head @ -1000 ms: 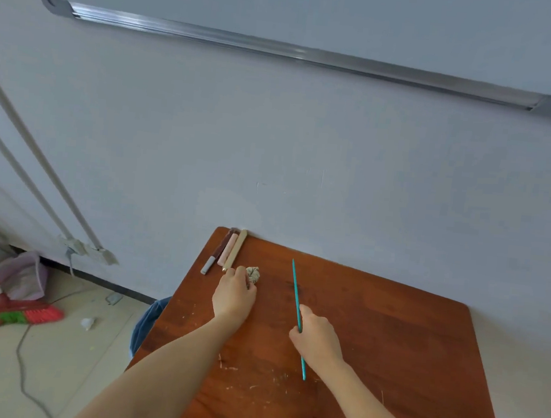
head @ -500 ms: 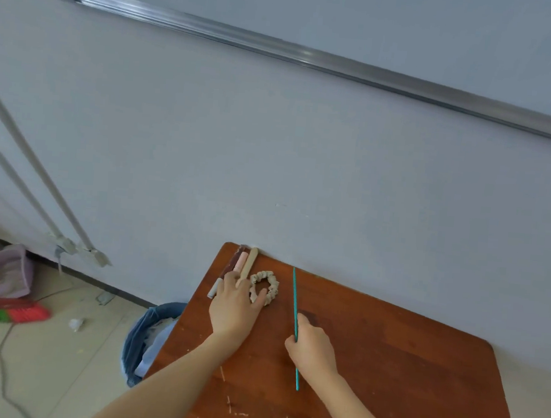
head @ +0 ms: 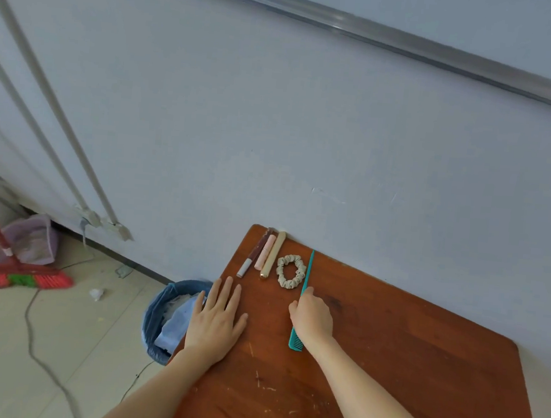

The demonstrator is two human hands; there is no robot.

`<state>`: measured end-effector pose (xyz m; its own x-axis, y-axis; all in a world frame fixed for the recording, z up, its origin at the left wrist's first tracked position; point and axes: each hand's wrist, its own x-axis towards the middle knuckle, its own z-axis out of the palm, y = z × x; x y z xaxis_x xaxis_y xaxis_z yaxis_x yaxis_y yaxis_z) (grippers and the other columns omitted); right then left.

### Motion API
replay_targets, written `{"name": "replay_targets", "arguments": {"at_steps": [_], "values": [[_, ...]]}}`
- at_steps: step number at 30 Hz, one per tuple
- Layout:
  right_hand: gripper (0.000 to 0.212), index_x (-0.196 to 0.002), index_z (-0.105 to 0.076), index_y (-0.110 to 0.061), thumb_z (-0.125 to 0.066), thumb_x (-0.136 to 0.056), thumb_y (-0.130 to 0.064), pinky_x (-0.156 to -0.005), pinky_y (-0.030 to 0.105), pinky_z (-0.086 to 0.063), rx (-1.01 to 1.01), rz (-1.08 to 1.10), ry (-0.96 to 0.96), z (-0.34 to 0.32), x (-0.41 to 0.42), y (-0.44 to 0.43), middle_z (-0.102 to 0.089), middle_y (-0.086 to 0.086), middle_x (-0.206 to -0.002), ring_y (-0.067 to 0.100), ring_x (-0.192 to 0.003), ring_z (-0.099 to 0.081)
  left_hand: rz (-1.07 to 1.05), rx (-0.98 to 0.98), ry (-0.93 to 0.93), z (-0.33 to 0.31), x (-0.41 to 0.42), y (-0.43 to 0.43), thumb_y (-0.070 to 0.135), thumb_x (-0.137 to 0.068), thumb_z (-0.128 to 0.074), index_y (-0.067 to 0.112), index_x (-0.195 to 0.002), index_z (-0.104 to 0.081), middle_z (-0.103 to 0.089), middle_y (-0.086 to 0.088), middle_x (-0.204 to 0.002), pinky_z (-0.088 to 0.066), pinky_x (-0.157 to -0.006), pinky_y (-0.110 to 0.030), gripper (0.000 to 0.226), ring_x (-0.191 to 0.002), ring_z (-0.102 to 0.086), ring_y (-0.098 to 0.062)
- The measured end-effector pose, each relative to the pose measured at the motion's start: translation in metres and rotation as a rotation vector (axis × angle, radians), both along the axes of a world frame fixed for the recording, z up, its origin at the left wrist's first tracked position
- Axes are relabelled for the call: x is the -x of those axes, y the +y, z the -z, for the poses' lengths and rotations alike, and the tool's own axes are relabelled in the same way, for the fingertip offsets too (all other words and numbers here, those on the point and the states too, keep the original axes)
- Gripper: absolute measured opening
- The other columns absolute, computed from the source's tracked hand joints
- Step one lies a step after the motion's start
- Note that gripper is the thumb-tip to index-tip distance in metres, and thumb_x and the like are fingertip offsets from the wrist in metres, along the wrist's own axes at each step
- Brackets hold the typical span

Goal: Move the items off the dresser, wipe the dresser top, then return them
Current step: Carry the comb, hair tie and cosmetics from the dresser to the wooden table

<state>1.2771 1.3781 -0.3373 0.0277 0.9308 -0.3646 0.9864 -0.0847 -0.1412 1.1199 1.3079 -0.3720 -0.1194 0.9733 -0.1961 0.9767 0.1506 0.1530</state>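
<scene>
Right grip (head: 312, 315) seemingly pinches the teal comb (head: 296, 340) under it; left grip (head: 216, 320) spread flat.

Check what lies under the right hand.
A teal comb runs under the right hand on the dresser: thin tail toward the wall, toothed end toward the person. The curled fingers cover its middle, so that stretch is hidden.

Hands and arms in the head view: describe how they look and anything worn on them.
The left hand and right hand are bare: no gloves, and no ring, watch or bracelet shows. The left forearm and right forearm are uncovered down to the picture's bottom edge, so no sleeve is in view.
</scene>
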Motion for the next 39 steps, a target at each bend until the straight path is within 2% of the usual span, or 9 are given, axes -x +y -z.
{"name": "replay_targets", "arguments": {"at_steps": [3, 11, 16, 20, 24, 26, 30, 34, 39], "values": [[0.05, -0.142, -0.025, -0.009, -0.033, -0.098, -0.031, -0.076, 0.028, -0.054, 0.01, 0.025, 0.076, 0.003, -0.001, -0.001, -0.062, 0.009, -0.116, 0.021, -0.1, -0.064, 0.008, 0.005, -0.099, 0.004, -0.001, -0.001, 0.065, -0.066, 0.027, 0.021, -0.147, -0.009, -0.001, -0.003, -0.156, 0.005, -0.109, -0.035, 0.099, -0.144, 0.002, -0.023], [0.051, -0.144, -0.022, -0.014, -0.036, -0.098, -0.029, -0.08, 0.028, -0.053, -0.008, 0.07, 0.326, -0.015, -0.028, -0.013, -0.053, 0.009, -0.132, 0.016, -0.104, -0.059, -0.01, 0.004, -0.117, -0.002, -0.002, -0.002, 0.058, -0.062, 0.021, 0.022, -0.147, -0.004, 0.002, -0.001, -0.157, 0.001, -0.116, -0.038, 0.096, -0.144, 0.007, -0.019], [0.045, -0.14, -0.034, -0.018, -0.039, -0.097, -0.027, -0.096, 0.028, -0.046, -0.193, 0.091, 0.259, -0.037, -0.07, -0.037, -0.047, 0.005, -0.138, 0.017, -0.118, -0.052, -0.013, -0.031, -0.153, -0.01, -0.005, -0.001, 0.061, -0.068, 0.013, 0.017, -0.147, -0.01, -0.009, -0.004, -0.156, -0.006, -0.115, -0.04, 0.094, -0.144, -0.004, -0.022], [0.048, -0.142, -0.03, -0.021, -0.04, -0.096, -0.033, -0.073, 0.015, -0.044, -0.281, 0.082, 0.089, -0.048, -0.105, -0.073, -0.039, 0.001, -0.135, 0.009, -0.107, -0.049, 0.176, -0.192, -0.19, -0.031, -0.033, 0.014, 0.053, -0.083, -0.023, 0.01, -0.133, -0.045, -0.047, -0.013, -0.139, -0.033, -0.101, -0.049, 0.07, -0.13, -0.04, -0.034], [0.052, -0.139, -0.035, -0.02, -0.048, -0.092, -0.037, -0.105, 0.037, -0.035, -0.306, 0.114, -0.09, -0.046, -0.137, -0.126, -0.031, 0.011, -0.146, 0.027, -0.135, -0.03, 0.449, -0.294, -0.226, -0.052, -0.085, 0.022, 0.045, -0.084, -0.032, 0.006, -0.128, -0.05, -0.052, -0.016, -0.132, -0.037, -0.096, -0.053, 0.061, -0.124, -0.047, -0.038], [0.051, -0.129, -0.051, -0.02, -0.057, -0.083, -0.042, -0.097, 0.044, -0.042, -0.344, 0.128, -0.21, -0.042, -0.155, -0.156, -0.045, 0.017, -0.138, 0.034, -0.127, -0.043, 0.585, -0.287, -0.223, -0.059, -0.113, 0.013, 0.045, -0.085, -0.03, 0.008, -0.13, -0.049, -0.05, -0.015, -0.135, -0.038, -0.098, -0.053, 0.061, -0.126, -0.045, -0.037], [0.053, -0.113, -0.062, -0.028, -0.056, -0.067, -0.053, -0.083, 0.04, -0.052, -0.28, 0.241, -0.35, -0.042, -0.191, -0.219, -0.061, 0.011, -0.121, 0.029, -0.111, -0.059, 0.782, -0.214, -0.208, -0.069, -0.172, -0.02, 0.05, -0.09, -0.02, 0.019, -0.145, -0.023, -0.018, -0.005, -0.154, -0.007, -0.113, -0.042, 0.063, -0.143, -0.012, -0.027], [0.049, -0.111, -0.064, -0.028, -0.047, -0.072, -0.052, -0.079, 0.041, -0.053, -0.31, 0.38, -0.361, -0.047, -0.231, -0.288, -0.064, 0.01, -0.118, 0.028, -0.107, -0.062, 0.994, -0.246, -0.143, -0.074, -0.229, -0.061, 0.046, -0.086, -0.03, 0.014, -0.126, -0.055, -0.054, -0.009, -0.132, -0.044, -0.094, -0.048, 0.057, -0.122, -0.051, -0.032], [0.053, -0.108, -0.065, -0.027, -0.034, -0.073, -0.052, -0.078, 0.043, -0.054, -0.277, 0.599, -0.356, -0.05, -0.287, -0.395, -0.065, 0.01, -0.115, 0.027, -0.105, -0.063, 1.168, -0.286, -0.136, -0.08, -0.308, -0.13, 0.043, -0.083, -0.034, 0.009, -0.12, -0.059, -0.06, -0.013, -0.125, -0.049, -0.086, -0.049, 0.056, -0.114, -0.056, -0.036]]}}
